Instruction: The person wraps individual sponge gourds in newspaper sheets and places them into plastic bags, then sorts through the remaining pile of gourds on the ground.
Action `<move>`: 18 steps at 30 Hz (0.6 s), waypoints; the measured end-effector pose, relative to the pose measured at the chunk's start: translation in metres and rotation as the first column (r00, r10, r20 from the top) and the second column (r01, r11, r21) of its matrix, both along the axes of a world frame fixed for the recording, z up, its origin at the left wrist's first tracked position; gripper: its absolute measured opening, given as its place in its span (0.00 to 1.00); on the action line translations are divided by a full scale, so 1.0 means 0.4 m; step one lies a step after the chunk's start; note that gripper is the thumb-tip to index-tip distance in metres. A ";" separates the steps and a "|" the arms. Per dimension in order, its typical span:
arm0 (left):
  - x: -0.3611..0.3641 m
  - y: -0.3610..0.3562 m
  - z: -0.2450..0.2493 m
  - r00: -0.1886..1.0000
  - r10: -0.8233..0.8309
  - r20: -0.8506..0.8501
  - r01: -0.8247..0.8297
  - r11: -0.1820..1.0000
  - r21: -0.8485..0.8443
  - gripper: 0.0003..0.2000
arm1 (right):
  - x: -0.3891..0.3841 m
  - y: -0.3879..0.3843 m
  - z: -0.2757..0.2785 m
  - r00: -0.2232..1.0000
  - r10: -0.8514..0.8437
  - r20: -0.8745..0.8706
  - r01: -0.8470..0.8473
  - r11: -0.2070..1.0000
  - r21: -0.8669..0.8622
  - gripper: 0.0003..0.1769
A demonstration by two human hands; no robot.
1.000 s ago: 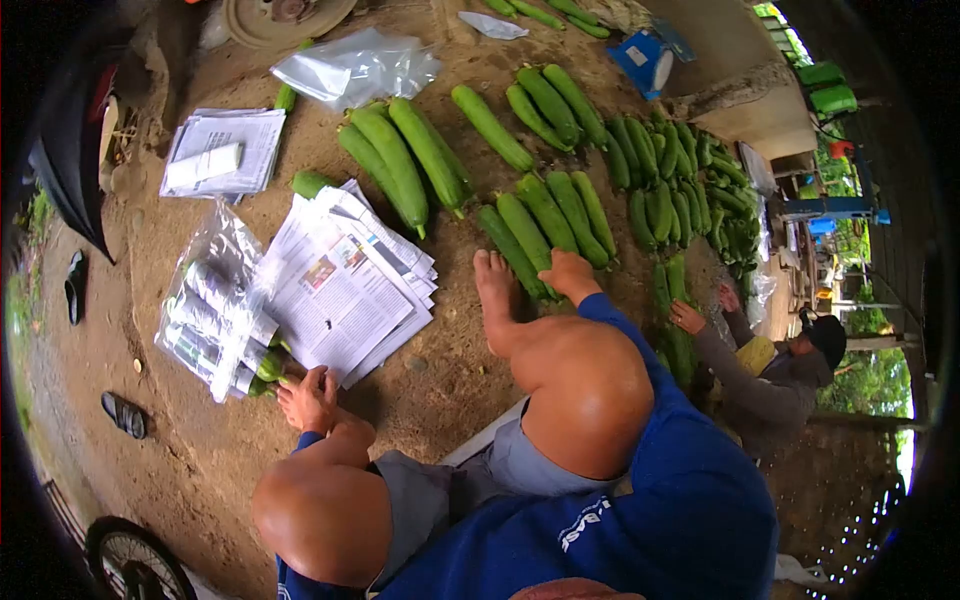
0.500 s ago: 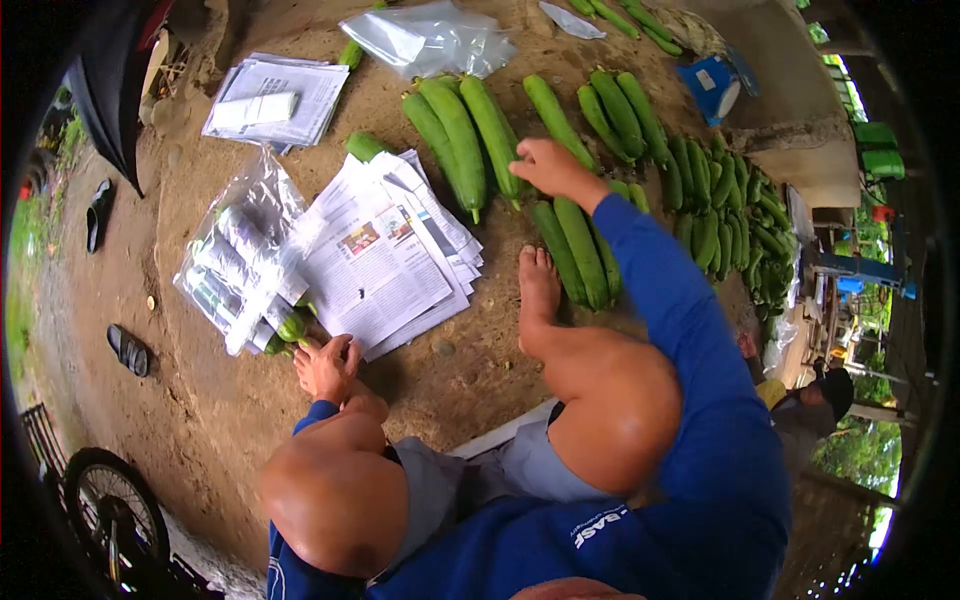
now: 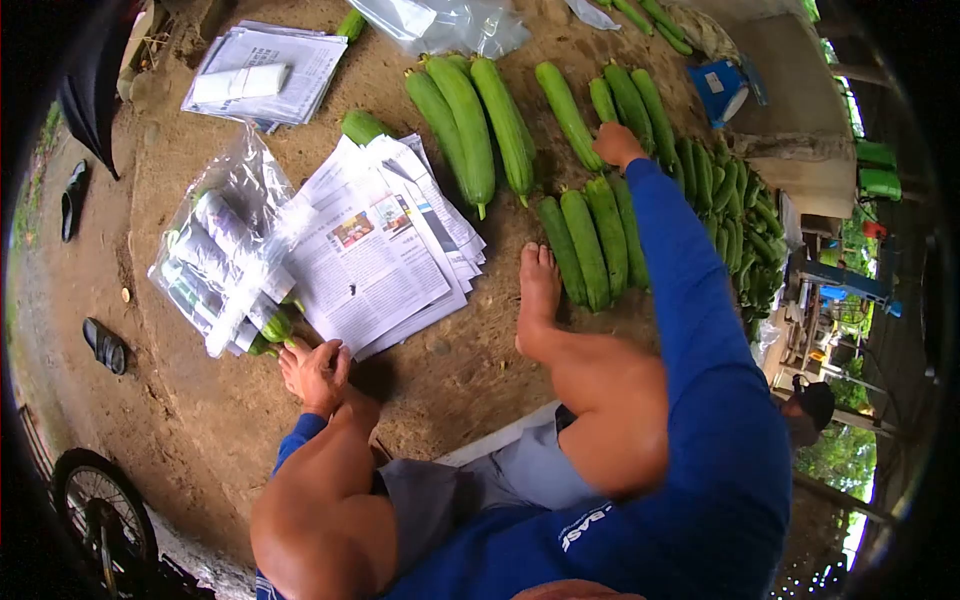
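Note:
My right hand (image 3: 620,146) reaches across the rows of long green sponge gourds. Its fingers are curled over the lower end of one sponge gourd (image 3: 601,98), partly hidden under the hand. A neighbouring sponge gourd (image 3: 566,112) lies just left of it, and more sponge gourds (image 3: 585,240) lie below the wrist. My left hand (image 3: 318,375) rests low by my left foot, fingers loosely apart and holding nothing. Beside it are a stack of newspaper sheets (image 3: 365,250) and a clear plastic bag (image 3: 225,250) holding several paper-wrapped gourds with green ends showing.
Another newspaper stack (image 3: 310,75) carries a white roll (image 3: 240,84). Clear plastic (image 3: 440,25) lies at the top. A large pile of gourds (image 3: 735,200) stretches right, near a blue packet (image 3: 718,92). My bare right foot (image 3: 540,290) stands beside the gourds. A person (image 3: 808,410) is at far right.
My right hand has moved right, from above the middle gourds onto the lower end of another gourd, and its fingers have curled in. My left hand stays by my foot. The view has shifted slightly.

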State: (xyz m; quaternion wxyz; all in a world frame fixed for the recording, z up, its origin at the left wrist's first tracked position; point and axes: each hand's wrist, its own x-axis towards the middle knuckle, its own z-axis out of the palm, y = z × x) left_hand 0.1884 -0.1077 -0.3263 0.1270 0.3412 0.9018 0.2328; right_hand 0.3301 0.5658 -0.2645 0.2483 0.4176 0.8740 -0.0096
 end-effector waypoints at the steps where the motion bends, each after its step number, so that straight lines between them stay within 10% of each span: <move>1: -0.002 0.000 -0.006 0.999 -0.017 0.042 0.016 0.999 0.039 0.09 | 0.004 0.010 -0.029 1.000 0.001 -0.009 -0.001 1.000 -0.006 0.26; 8: -0.016 -0.004 -0.018 0.980 -0.065 0.190 0.038 0.989 0.142 0.08 | -0.002 -0.032 -0.168 0.961 -0.216 -0.172 0.201 0.974 -0.102 0.54; 18: -0.024 -0.024 -0.040 0.988 -0.018 0.153 0.035 0.993 -0.114 0.13 | -0.031 -0.043 -0.182 0.992 -0.041 -0.121 0.050 0.996 0.071 0.42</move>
